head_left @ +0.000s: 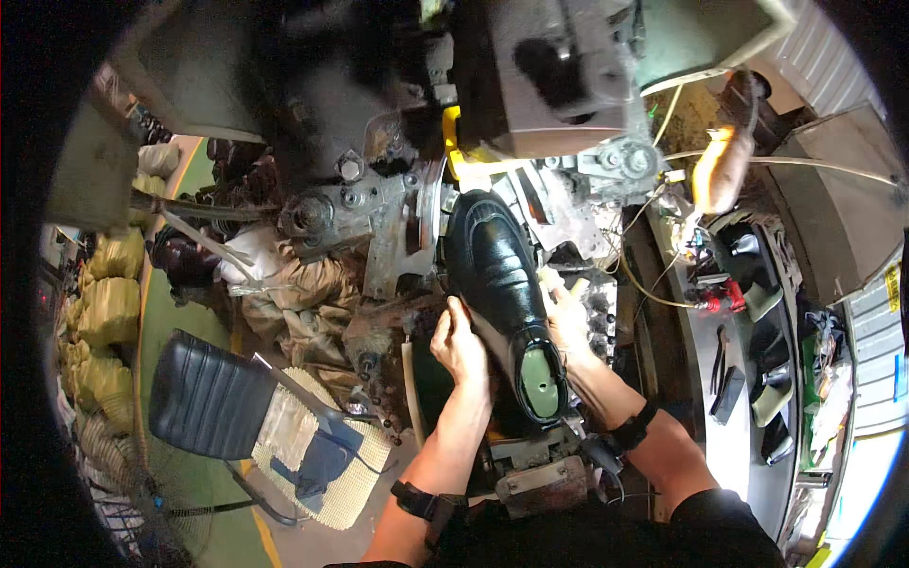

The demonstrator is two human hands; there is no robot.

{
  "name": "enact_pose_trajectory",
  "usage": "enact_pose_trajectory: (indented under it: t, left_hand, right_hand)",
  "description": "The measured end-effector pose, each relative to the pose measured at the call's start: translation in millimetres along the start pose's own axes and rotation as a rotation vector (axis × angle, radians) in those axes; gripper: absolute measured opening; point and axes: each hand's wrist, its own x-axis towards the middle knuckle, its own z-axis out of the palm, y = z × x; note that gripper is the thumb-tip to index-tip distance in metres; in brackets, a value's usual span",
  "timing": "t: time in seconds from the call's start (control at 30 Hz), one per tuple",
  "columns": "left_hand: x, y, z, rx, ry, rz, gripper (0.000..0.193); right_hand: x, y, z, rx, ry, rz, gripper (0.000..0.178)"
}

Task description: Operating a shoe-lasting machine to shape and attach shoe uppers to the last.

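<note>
A black leather shoe [490,254] with a creased vamp points away from me, its toe at the metal parts of a machine [379,204]. Inside its opening, a green shoe last [542,377] with a small hole in its top shows at the heel end. My left hand [461,348] grips the shoe's left side, with the thumb upward. Against the right side lies my right hand [566,320], its fingers partly hidden by the shoe. Both hands hold the shoe between them. Just beyond the toe stands a yellow bracket [454,151].
To the left stands a black chair [210,393] with a woven mat and dark cloth on its seat. Yellow wrapped bundles [106,312] line the far left. On the right, a rack [705,379] holds several dark shoe parts and tools. Cables hang near a brightly lit elongated thing [724,175].
</note>
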Motion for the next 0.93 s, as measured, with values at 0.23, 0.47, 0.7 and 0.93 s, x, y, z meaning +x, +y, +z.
enact_pose_trajectory:
  t: [0.23,0.47,0.7,0.93]
  left_hand:
    - [12.4,-19.7,-6.6,-0.061,-0.097,-0.079,0.031]
    - [2.2,8.2,-3.4,-0.154,-0.143,-0.235,0.037]
    - [6.1,3.9,-6.2,-0.219,-0.163,-0.216,0.037]
    - [4.5,5.3,-15.1,-0.467,-0.228,-0.393,0.042]
  right_hand:
    - [9.4,18.6,-1.2,0.406,-0.163,0.113,0.043]
    - [-1.8,19.6,-3.3,0.449,-0.147,0.100,0.042]
    - [-23.3,-26.1,-0.4,0.515,-0.186,0.187,0.035]
    - [-32.0,-24.1,0.8,0.555,-0.151,0.183,0.031]
